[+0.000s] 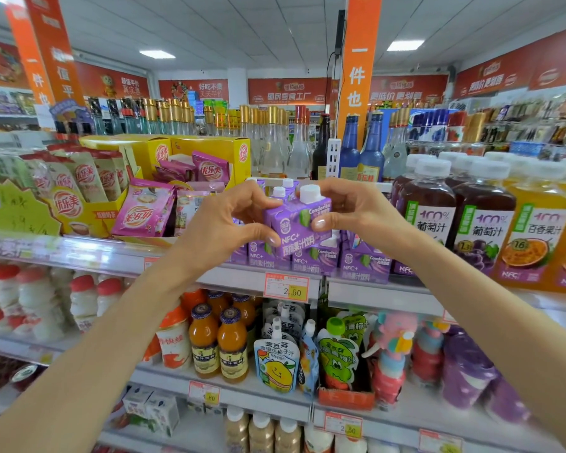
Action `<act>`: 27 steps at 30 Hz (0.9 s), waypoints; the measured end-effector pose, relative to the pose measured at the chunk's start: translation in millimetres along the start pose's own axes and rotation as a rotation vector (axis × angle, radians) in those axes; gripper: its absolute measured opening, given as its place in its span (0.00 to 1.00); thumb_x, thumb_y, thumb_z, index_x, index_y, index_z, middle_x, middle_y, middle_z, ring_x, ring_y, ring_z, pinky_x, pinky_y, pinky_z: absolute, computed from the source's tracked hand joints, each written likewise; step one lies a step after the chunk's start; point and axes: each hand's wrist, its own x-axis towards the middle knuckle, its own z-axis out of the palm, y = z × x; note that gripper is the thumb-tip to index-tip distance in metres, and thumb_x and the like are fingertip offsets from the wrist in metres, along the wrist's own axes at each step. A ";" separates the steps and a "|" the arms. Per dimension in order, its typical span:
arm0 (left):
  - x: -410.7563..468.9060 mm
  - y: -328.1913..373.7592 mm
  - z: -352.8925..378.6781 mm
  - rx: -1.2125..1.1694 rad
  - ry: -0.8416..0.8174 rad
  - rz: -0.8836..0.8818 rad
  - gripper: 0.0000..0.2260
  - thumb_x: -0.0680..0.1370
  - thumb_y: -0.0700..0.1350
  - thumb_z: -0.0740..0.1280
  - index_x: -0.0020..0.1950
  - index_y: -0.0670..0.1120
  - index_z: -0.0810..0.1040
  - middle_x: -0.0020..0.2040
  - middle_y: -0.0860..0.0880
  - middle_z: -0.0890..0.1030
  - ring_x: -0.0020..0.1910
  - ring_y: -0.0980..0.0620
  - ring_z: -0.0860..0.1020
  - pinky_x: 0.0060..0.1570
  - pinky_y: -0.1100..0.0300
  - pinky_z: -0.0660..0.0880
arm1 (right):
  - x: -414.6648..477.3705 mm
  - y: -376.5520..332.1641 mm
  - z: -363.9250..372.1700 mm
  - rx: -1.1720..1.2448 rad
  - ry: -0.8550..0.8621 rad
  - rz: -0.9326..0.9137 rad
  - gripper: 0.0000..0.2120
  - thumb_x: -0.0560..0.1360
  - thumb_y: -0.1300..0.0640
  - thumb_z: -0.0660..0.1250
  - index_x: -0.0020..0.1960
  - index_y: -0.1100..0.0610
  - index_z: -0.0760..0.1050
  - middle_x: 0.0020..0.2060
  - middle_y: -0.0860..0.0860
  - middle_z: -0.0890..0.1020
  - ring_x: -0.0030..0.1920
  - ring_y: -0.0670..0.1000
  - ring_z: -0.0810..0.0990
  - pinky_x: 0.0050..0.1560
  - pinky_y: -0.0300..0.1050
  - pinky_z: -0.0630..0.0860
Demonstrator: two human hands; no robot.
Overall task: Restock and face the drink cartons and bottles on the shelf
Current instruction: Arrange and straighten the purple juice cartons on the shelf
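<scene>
both hands, left hand (224,220) and right hand (350,207), fingers pinching small purple white-capped juice carton (299,220) above purple carton row (311,256); careless set-down risks toppling neighbours.

Premises: retail shop, drinks and snack aisle. Landmark: yellow price tag (286,288) marked 2.50, fixed to a shelf (236,279) edge. Directly above the tag, rows of purple juice cartons (311,258); to its right, labelled juice bottles (482,220); below it, orange drink bottles (232,344); high above it, orange promotional banners (358,70).
</scene>
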 end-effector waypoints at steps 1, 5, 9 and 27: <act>1.4 -2.7 -0.5 -0.009 -0.007 0.003 0.12 0.63 0.46 0.75 0.44 0.48 0.76 0.38 0.60 0.82 0.41 0.61 0.79 0.43 0.65 0.76 | -0.1 0.0 0.6 0.005 -0.009 0.007 0.34 0.62 0.51 0.79 0.62 0.66 0.74 0.55 0.75 0.72 0.47 0.62 0.77 0.55 0.65 0.73; 5.6 -6.8 -0.9 -0.040 0.006 0.017 0.05 0.71 0.38 0.70 0.42 0.47 0.81 0.39 0.60 0.83 0.42 0.63 0.80 0.40 0.69 0.75 | -2.6 0.2 0.8 -0.009 -0.022 0.003 0.34 0.63 0.50 0.76 0.59 0.72 0.73 0.54 0.75 0.72 0.48 0.62 0.78 0.57 0.65 0.71; 4.3 -1.7 1.8 0.035 0.026 0.013 0.06 0.73 0.42 0.66 0.48 0.49 0.79 0.40 0.59 0.83 0.40 0.65 0.79 0.41 0.72 0.73 | -5.8 0.4 -1.4 -0.051 0.043 -0.020 0.30 0.61 0.54 0.75 0.60 0.66 0.76 0.54 0.70 0.76 0.48 0.61 0.78 0.56 0.61 0.75; 31.2 9.0 21.5 0.544 -0.116 0.008 0.23 0.68 0.53 0.74 0.60 0.47 0.76 0.51 0.55 0.74 0.48 0.59 0.71 0.46 0.67 0.65 | -17.5 -10.4 -3.7 -0.255 0.213 -0.132 0.18 0.62 0.51 0.77 0.49 0.43 0.76 0.39 0.44 0.81 0.37 0.41 0.78 0.46 0.37 0.76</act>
